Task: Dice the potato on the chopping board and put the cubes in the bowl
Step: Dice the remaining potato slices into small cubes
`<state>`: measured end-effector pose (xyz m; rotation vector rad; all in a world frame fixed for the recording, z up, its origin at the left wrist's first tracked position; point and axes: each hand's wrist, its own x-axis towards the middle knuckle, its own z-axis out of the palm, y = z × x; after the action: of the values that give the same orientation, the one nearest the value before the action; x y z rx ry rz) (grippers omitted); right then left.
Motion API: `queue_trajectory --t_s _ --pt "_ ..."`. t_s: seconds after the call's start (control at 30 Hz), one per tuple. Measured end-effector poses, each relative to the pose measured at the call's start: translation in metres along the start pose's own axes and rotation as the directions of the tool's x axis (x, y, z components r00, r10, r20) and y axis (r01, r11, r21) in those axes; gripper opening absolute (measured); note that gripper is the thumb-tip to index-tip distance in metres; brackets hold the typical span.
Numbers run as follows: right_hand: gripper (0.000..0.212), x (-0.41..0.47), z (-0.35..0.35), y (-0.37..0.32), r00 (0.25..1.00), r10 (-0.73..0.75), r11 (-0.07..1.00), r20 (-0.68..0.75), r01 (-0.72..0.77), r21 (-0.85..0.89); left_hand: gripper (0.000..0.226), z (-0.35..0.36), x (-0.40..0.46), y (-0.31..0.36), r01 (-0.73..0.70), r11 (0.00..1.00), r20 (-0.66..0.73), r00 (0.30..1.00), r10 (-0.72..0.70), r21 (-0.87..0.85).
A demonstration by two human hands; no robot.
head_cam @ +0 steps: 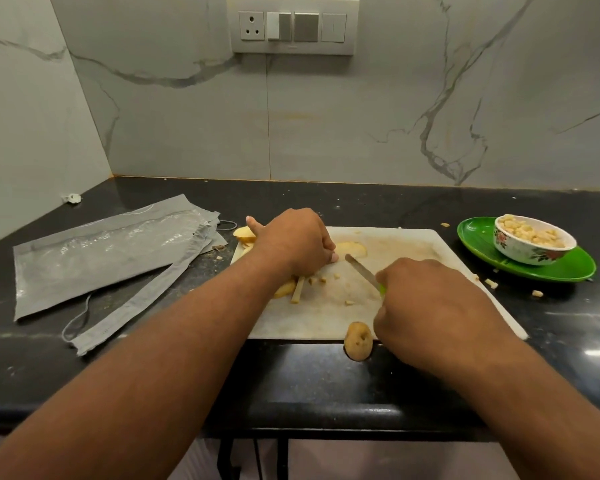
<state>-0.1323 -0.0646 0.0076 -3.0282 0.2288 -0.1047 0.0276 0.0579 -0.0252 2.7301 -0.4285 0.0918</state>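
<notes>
While the left hand [293, 242] is curling over a potato slice [354, 248] on the chopping board [406, 251], its fingertips are pressing down on the near edge of that slice and its thumb is sticking out to the left. The right hand [430, 303] is gripping a knife [362, 271] by its green handle, with the blade pointing up and left toward the left fingers, its tip just beside the slice. Under the left wrist a potato stick [298, 289] is lying on the board, touching another potato piece [284, 288], and a few small cubes [323, 279] are sitting scattered near it. More potato slices [243, 234] are resting at the board's far left corner, beside the thumb. A potato end piece [358, 341] with its skin on is hanging over the board's near edge. To the right, on the black bench [326, 375], a flowered bowl [530, 252] filled with potato cubes is standing on a green plate [568, 268], well apart from the hands. Some stray cubes [490, 283] are lying on the bench between board and plate. To the left, a plastic packet [101, 251] and grey face masks [125, 317] are lying on the bench.
</notes>
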Motion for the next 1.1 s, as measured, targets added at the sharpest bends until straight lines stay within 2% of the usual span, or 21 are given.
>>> queue_trajectory --t_s 0.13,0.23,0.4,0.5,0.7,0.8,0.9,1.03,1.1 --pt "0.019 0.025 0.001 -0.009 0.995 -0.033 0.999 -0.096 0.033 0.000 0.007 -0.001 -0.002 0.000 0.005 1.000 -0.029 1.000 -0.005 -0.007" --pt "0.013 0.035 0.008 -0.017 0.997 -0.039 0.999 -0.071 0.040 0.017 0.005 -0.001 -0.002 -0.001 0.014 1.000 -0.051 0.999 -0.015 -0.027" --pt "0.021 0.015 0.011 -0.006 1.000 -0.003 0.999 0.011 0.003 0.049 0.007 0.000 0.001 -0.003 0.017 0.999 -0.038 0.999 -0.019 -0.031" --pt "0.034 0.001 0.002 -0.001 0.998 0.026 0.999 0.049 -0.027 0.031 0.009 -0.001 0.003 -0.003 0.027 0.999 -0.034 0.999 -0.028 -0.039" --pt "0.023 0.027 -0.002 -0.011 0.998 -0.012 1.000 -0.069 0.014 0.027 0.011 -0.002 0.002 -0.004 0.019 0.999 -0.031 0.999 -0.020 -0.045" --pt "0.020 0.034 0.004 -0.018 0.998 -0.027 0.999 -0.056 0.028 0.015 0.012 -0.001 0.002 -0.003 0.025 0.998 -0.029 0.999 -0.026 -0.051" --pt "0.023 0.028 0.010 -0.016 1.000 -0.026 1.000 -0.011 0.026 0.012 0.009 0.000 0.006 -0.005 0.043 0.996 -0.030 0.998 -0.046 -0.077" --pt "0.050 0.006 0.001 -0.009 0.994 0.018 0.999 0.105 -0.021 0.027 0.011 0.000 0.009 -0.006 0.043 0.996 -0.012 0.999 -0.044 -0.084" --pt "0.052 -0.001 -0.006 -0.006 0.991 0.021 1.000 0.134 -0.024 0.018 0.019 0.001 0.011 -0.009 0.042 0.995 0.008 0.999 -0.041 -0.092"
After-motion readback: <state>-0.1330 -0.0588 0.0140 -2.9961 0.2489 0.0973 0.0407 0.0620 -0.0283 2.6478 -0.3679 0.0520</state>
